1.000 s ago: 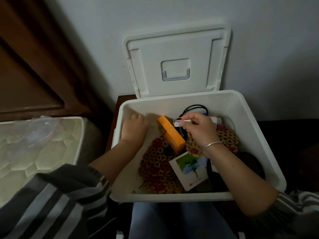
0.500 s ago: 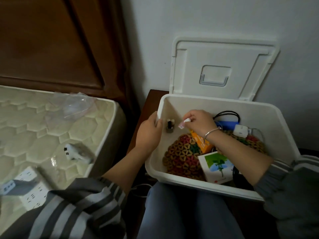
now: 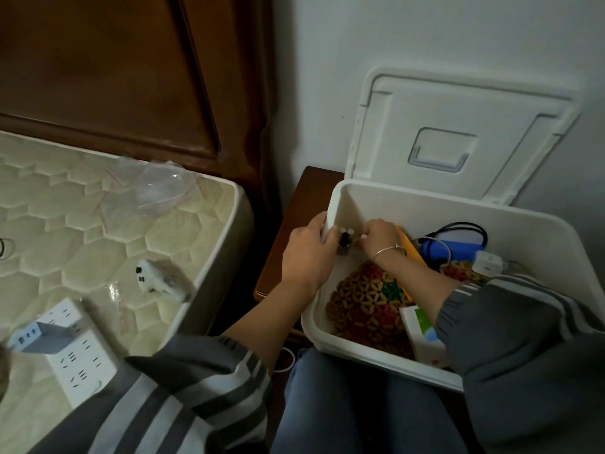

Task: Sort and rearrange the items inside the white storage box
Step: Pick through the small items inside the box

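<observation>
The white storage box point(image 3: 425, 199) rests on my lap, its lid point(image 3: 458, 136) propped against the wall behind. My left hand point(image 3: 306, 257) grips the box's left wall from outside. My right hand point(image 3: 379, 237) is in the back left corner, fingers pinched on a small white item whose shape is mostly hidden. It is right next to small dark bottles with white caps point(image 3: 344, 239). Also inside are a patterned woven mat point(image 3: 363, 303), an orange box point(image 3: 411, 249), a blue power bank point(image 3: 453, 252), a black cable point(image 3: 465, 226), a white charger point(image 3: 487, 264) and a white card box point(image 3: 422, 329).
A mattress point(image 3: 82, 217) lies at the left, carrying a white power strip point(image 3: 77, 353), a white plug adapter point(image 3: 152, 276) and a clear plastic bag point(image 3: 160, 188). A dark wooden headboard point(image 3: 131, 77) stands behind it. A wooden nightstand point(image 3: 294, 231) sits between bed and box.
My right hand carried the small white item from the box's middle to its back left corner. My left hand left the inside and took the left wall. The view swung left.
</observation>
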`<action>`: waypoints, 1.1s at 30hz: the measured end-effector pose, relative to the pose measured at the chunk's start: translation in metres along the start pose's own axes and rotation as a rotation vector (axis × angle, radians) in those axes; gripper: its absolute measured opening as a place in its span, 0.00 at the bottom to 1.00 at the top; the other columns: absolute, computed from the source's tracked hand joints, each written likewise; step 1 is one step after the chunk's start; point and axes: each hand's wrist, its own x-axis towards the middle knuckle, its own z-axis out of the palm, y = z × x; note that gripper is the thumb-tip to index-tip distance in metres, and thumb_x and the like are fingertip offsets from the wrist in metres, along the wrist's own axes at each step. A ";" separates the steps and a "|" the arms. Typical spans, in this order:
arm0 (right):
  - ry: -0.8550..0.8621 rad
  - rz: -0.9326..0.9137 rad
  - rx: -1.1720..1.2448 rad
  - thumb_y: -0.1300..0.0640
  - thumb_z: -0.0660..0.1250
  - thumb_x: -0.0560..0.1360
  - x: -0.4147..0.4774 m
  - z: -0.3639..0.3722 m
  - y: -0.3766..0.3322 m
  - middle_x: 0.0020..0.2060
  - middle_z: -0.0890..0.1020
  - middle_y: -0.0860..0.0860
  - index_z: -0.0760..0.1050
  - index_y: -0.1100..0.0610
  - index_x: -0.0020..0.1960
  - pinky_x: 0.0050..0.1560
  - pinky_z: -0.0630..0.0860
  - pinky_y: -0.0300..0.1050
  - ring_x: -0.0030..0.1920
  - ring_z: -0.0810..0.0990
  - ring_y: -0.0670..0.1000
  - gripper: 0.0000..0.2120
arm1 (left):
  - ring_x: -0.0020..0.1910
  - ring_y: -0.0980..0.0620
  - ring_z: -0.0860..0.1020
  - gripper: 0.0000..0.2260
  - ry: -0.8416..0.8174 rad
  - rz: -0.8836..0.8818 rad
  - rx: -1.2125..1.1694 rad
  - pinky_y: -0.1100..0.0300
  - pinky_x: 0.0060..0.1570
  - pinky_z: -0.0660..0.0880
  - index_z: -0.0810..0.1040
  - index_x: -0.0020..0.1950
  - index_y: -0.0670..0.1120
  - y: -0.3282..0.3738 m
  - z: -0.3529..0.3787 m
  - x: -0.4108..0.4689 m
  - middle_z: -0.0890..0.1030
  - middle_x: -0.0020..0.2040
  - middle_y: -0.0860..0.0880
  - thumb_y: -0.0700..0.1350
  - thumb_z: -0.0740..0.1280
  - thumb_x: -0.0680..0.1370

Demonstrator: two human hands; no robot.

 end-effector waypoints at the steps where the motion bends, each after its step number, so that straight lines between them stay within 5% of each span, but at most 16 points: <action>1: 0.001 0.013 0.009 0.60 0.64 0.75 0.002 0.003 0.000 0.44 0.82 0.57 0.78 0.60 0.43 0.41 0.67 0.41 0.42 0.76 0.55 0.06 | 0.45 0.54 0.80 0.15 -0.001 -0.005 0.000 0.52 0.43 0.82 0.71 0.66 0.53 -0.001 0.000 0.001 0.81 0.51 0.51 0.53 0.56 0.81; 10: -0.087 0.014 0.041 0.55 0.66 0.74 0.008 0.018 0.005 0.41 0.79 0.54 0.78 0.59 0.46 0.40 0.67 0.42 0.38 0.73 0.52 0.07 | 0.50 0.53 0.79 0.19 0.006 -0.013 -0.006 0.53 0.46 0.81 0.68 0.72 0.53 -0.006 0.003 0.003 0.80 0.56 0.50 0.55 0.56 0.81; 14: -0.131 -0.031 -0.003 0.57 0.68 0.74 0.010 0.017 0.008 0.46 0.81 0.56 0.79 0.60 0.49 0.46 0.75 0.46 0.46 0.78 0.55 0.07 | 0.52 0.52 0.78 0.20 -0.005 -0.022 -0.022 0.52 0.47 0.81 0.67 0.72 0.54 -0.008 0.004 0.004 0.79 0.55 0.50 0.55 0.56 0.81; 33: 0.036 -0.040 0.031 0.58 0.63 0.77 0.009 0.031 0.006 0.48 0.81 0.57 0.77 0.59 0.49 0.51 0.74 0.48 0.49 0.79 0.58 0.06 | 0.52 0.54 0.78 0.20 0.034 -0.023 -0.027 0.57 0.45 0.81 0.67 0.72 0.53 -0.009 0.005 0.006 0.79 0.57 0.51 0.55 0.58 0.80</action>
